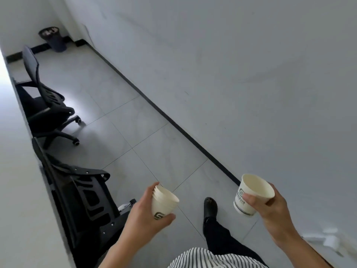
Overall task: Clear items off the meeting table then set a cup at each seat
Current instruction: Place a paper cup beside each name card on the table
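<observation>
My left hand (143, 213) grips a stack of several nested white paper cups (164, 202) with a dark logo, held low in the middle of the view. My right hand (274, 207) holds a single white paper cup (253, 194) of the same kind, tilted, its mouth empty and facing up and left. The white meeting table (17, 171) runs along the left edge; only its near side shows and no cup is seen on that part.
Two black office chairs are pushed in at the table: one close by (83, 200), one farther along (48, 105). A dark waste bin (53, 38) stands in the far corner. Grey tiled floor runs between chairs and the white wall (251, 84). My leg and shoe (210, 207) are below.
</observation>
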`<move>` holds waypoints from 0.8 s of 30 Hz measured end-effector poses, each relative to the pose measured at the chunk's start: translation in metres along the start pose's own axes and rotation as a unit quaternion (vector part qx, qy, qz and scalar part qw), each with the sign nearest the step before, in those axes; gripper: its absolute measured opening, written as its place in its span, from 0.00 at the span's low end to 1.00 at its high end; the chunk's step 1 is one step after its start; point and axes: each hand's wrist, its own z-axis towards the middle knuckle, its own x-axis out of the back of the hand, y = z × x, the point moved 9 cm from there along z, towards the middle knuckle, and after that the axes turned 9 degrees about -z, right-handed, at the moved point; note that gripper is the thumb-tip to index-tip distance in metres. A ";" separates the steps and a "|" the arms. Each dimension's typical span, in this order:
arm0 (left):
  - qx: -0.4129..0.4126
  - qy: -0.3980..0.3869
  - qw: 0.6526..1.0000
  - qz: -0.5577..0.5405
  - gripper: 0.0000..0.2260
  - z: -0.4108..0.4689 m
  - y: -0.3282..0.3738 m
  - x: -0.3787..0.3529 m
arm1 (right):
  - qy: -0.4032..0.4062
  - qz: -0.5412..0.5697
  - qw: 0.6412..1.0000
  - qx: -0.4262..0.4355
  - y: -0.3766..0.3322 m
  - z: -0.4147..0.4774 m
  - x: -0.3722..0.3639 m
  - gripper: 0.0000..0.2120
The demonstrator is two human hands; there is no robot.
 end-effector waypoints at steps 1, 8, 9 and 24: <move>0.010 0.011 1.000 -0.006 0.42 0.016 0.002 0.003 | -0.012 -0.006 1.000 0.002 -0.004 0.024 -0.005 0.28; 0.057 0.127 0.988 -0.072 0.40 0.114 0.037 0.050 | -0.136 -0.089 0.984 0.077 -0.096 0.189 -0.076 0.28; 0.065 0.146 0.984 -0.074 0.40 0.121 0.038 0.057 | -0.159 -0.106 0.977 0.090 -0.112 0.210 -0.092 0.27; 0.151 0.318 0.921 -0.165 0.39 0.256 -0.039 0.241 | -0.320 -0.169 0.913 0.187 -0.253 0.377 -0.390 0.26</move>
